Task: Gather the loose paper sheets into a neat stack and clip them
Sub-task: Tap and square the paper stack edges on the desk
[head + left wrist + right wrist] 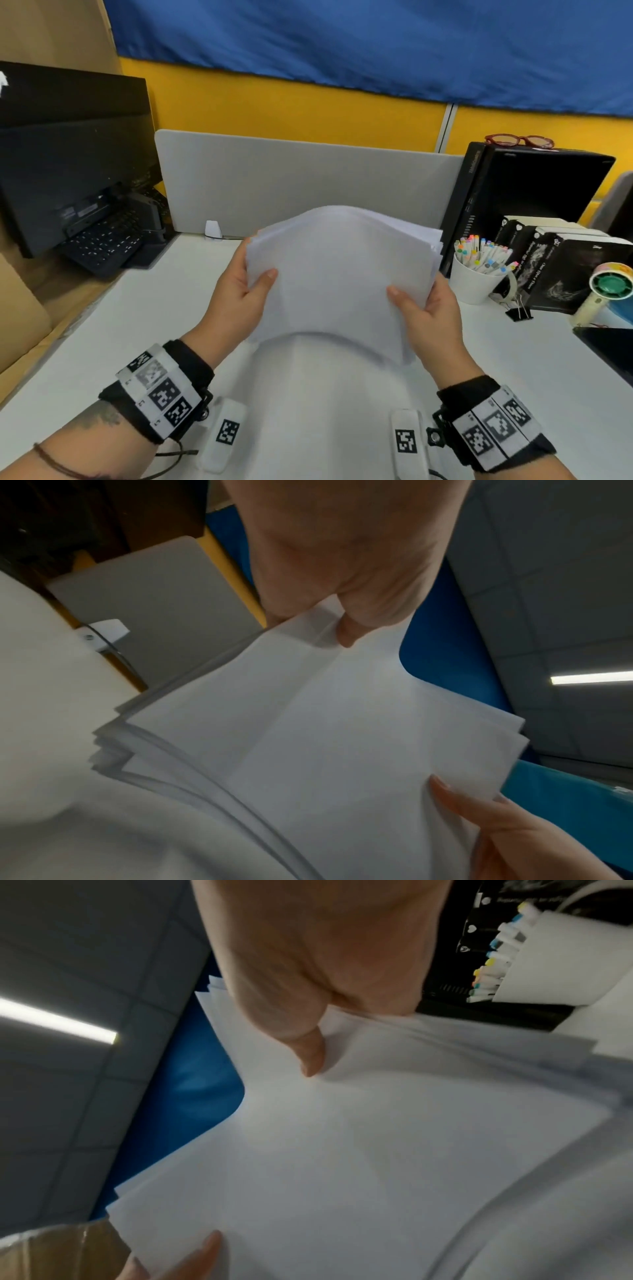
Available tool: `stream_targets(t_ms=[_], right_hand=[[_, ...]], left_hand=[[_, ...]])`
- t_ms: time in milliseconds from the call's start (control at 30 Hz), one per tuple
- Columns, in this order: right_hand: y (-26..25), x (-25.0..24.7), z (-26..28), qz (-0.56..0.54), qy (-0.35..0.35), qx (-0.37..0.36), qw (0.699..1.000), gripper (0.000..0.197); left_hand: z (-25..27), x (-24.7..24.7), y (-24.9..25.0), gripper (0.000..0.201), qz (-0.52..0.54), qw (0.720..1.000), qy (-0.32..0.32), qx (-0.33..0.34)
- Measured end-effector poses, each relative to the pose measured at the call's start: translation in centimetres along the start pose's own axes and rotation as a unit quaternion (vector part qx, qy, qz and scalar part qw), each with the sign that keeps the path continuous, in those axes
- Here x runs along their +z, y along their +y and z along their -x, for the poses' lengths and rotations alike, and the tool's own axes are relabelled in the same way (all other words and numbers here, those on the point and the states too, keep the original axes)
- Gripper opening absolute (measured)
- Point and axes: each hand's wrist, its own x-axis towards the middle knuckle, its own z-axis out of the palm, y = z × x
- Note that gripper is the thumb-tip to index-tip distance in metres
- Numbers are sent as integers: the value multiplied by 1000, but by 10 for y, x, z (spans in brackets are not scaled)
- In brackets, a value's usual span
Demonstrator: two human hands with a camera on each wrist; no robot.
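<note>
Both hands clamped on the paper sheets, lifted above the white desk: left hand at the left edge, right hand at the right, thumbs on top, sheets bowed upward between them (edges uneven, not yet squared). Black binder clip lying on the desk to the right, near a white cup of markers, well apart from the sheets.

Left wrist view: left hand pinching the paper sheets, thumb pressed on the top sheet; staggered lower edges fanned out; right hand at the far edge.

Right wrist view: right hand gripping the paper sheets with thumb on top; left hand at the opposite edge.
</note>
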Motion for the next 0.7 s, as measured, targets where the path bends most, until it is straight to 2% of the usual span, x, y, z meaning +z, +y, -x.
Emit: stream_targets(t_ms=[67,133,200,233,267,333,367,400,467,533,567,700], right_hand=[[-4,0,-5,-24,10,-17,1000,44],[2,-6,-8,-37,-4,2,999,49],[18,-16,-7,-41,-24,63,997,54],[29,-22,-5,-45,-36,104,993,56],[41,-26,-3,-53,-49,147,987,56],[60,-30,2,-65,-74,226,969,54],[66,-30,3,-67,-83,255,961,53],[69,-29,4,-67,-83,271,957,51],[70,-28,3,-71,-78,272,956,54],[69,-28,0,-67,-74,248,964,83],[68,-30,-1,-66,-69,234,968,90],[61,-33,-2,-77,-66,212,972,63]], left_hand=[[-1,3,-1,52,-4,1000,-23,21],[-4,3,-8,65,7,999,-38,-2],[-5,0,-23,74,11,996,-58,-62],[-4,-1,-33,72,15,992,-71,-103],[-2,-2,-42,70,20,986,-87,-144],[4,-1,-57,80,39,970,-112,-211],[6,0,-65,85,55,965,-114,-231],[6,3,-68,81,70,962,-111,-241],[4,7,-69,63,94,960,-96,-247],[0,11,-65,58,103,961,-85,-241],[-1,13,-62,60,105,964,-84,-231],[-4,19,-60,66,126,965,-77,-217]])
